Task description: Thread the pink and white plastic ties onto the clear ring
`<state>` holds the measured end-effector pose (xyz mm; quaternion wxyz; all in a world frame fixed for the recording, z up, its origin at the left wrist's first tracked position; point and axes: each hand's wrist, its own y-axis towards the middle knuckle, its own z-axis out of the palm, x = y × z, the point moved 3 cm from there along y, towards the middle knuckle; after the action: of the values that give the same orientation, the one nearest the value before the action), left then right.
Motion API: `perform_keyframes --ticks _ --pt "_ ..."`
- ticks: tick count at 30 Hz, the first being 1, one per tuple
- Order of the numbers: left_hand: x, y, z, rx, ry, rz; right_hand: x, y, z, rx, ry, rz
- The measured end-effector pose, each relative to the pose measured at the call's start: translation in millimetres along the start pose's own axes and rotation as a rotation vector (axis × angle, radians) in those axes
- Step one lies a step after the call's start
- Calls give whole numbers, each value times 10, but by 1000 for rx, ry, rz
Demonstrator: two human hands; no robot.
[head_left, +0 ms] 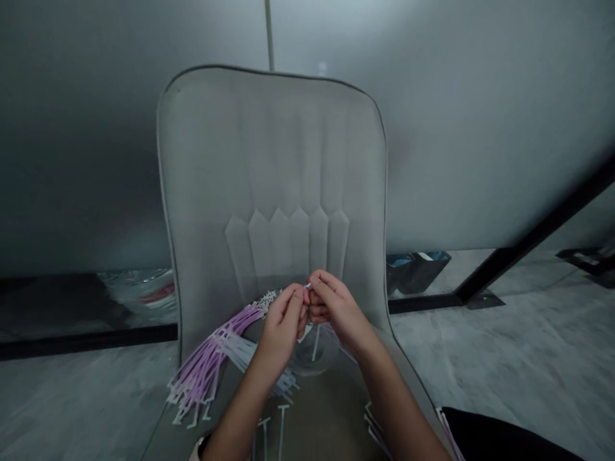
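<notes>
My left hand point(282, 318) and my right hand point(340, 310) meet above the chair seat, thumbs and fingers pinched together. Between their fingertips shows a small whitish piece point(308, 286), too small to name; both hands hold it. Left of my hands lies a bundle of thin purple strips point(204, 368) with white hooked ends. Pale bluish-white strips point(240, 351) cross over it and run partly behind my left forearm. Below my hands is a clear round container point(312, 362), largely hidden, with a white strip point(316, 342) in front of or inside it.
The grey padded chair point(271, 147) stands against frosted panels point(480, 115). Loose white strips point(282, 430) lie on the seat between my forearms. More strips point(375, 426) are beside my right forearm. A black slanted bar point(519, 246) stands at the right, above the grey floor point(528, 365).
</notes>
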<state>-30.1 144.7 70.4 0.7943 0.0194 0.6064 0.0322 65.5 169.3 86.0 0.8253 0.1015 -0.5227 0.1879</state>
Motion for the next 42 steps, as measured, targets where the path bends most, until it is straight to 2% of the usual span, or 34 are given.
perform_keyframes --ticks 7,16,28,36,42 --pt "29 -10 -12 -18 29 9 -30 16 7 -42 -16 -22" --pt "6 -35 7 -2 152 98 -6 -2 11 -59 -2 -81" --pt "-164 -74 9 -2 155 144 61 -68 91 26 -7 -127" --pt "-188 -82 20 9 232 161 37 -69 65 18 -114 -158" --pt "-163 -89 -5 20 261 190 56 -84 43 73 -139 -152"
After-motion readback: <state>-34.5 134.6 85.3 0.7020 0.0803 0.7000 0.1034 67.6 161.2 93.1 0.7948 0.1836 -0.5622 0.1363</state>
